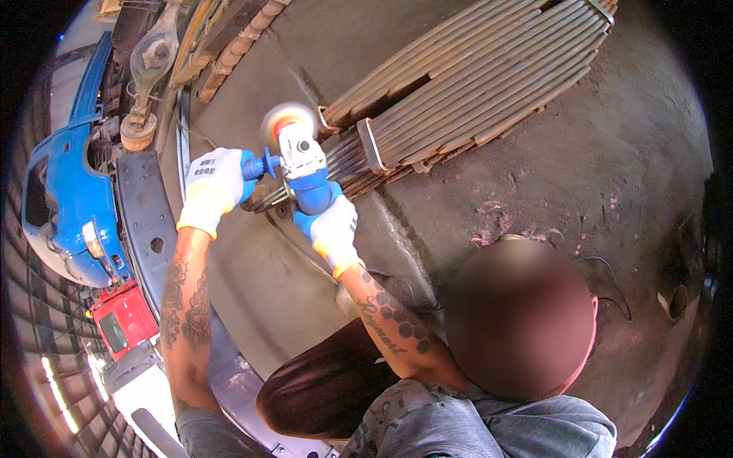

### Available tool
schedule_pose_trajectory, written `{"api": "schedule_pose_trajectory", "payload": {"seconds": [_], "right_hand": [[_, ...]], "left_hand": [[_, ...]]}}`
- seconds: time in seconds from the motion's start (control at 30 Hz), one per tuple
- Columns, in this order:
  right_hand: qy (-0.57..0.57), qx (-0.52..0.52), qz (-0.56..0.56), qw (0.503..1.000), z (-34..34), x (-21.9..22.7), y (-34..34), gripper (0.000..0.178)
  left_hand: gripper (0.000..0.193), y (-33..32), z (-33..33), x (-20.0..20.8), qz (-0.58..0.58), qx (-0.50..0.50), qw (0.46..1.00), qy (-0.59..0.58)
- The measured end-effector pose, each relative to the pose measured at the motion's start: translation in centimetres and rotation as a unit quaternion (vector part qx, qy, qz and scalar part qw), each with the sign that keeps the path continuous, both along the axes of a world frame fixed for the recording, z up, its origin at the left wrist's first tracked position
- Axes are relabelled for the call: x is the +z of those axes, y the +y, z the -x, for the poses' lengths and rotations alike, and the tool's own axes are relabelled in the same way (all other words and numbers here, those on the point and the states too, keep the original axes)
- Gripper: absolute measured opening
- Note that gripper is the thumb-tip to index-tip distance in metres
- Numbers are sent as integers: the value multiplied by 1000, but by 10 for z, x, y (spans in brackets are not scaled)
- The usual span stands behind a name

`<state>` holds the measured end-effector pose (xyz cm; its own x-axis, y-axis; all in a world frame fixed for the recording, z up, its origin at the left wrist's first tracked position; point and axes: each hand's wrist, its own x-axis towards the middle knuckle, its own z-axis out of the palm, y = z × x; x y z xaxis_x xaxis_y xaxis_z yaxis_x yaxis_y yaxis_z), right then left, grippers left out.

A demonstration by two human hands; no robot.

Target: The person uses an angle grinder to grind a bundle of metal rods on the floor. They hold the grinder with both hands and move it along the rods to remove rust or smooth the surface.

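An angle grinder (308, 169) with a blue body and a silver head is held in both my hands. My left hand (211, 183), in a white and blue work glove, wraps round its blue side handle (261, 166). Gloved the same way, my right hand (336, 229) grips the rear of the body. The round disc (289, 122) at the head is blurred, as if spinning. Beneath and beside the tool lies a long bank of rusty leaf springs (473, 84), banded by a metal clamp (372, 145). Whether the disc touches them I cannot tell.
A dark steel beam (145, 206) runs along my left. Beyond it stand a blue truck cab (80, 198) and a red vehicle (126, 320). An axle (149, 65) and more leaf springs (240, 49) lie at the far left. A thin cable (615, 278) lies on the stained floor.
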<state>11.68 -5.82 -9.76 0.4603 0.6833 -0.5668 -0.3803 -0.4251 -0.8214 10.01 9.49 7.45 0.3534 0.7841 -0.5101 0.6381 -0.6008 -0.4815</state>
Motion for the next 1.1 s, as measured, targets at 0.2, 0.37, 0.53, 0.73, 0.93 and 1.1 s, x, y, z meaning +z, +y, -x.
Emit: {"api": "schedule_pose_trajectory", "payload": {"seconds": [0.2,0.37,0.53,0.73,0.93,1.1], "right_hand": [[1,24,-5,1000,-6,-4,3,56],[20,14,-5,1000,-1,-1,-1,58],[15,5,-16,1000,-3,-3,4,54],[14,7,-13,1000,-4,-10,4,56],[15,-1,-17,1000,-5,-8,5,54],[41,6,-21,999,-15,-1,6,56]], "left_hand": [[17,3,-5,2,-5,-10,1000,-2],[18,-8,-12,7,-25,-14,999,29],[19,1,-15,8,-19,-25,999,31],[19,-2,-22,6,-15,-38,999,30],[19,-6,-25,9,-27,-28,998,39],[20,1,-35,12,-16,-22,998,48]]}}
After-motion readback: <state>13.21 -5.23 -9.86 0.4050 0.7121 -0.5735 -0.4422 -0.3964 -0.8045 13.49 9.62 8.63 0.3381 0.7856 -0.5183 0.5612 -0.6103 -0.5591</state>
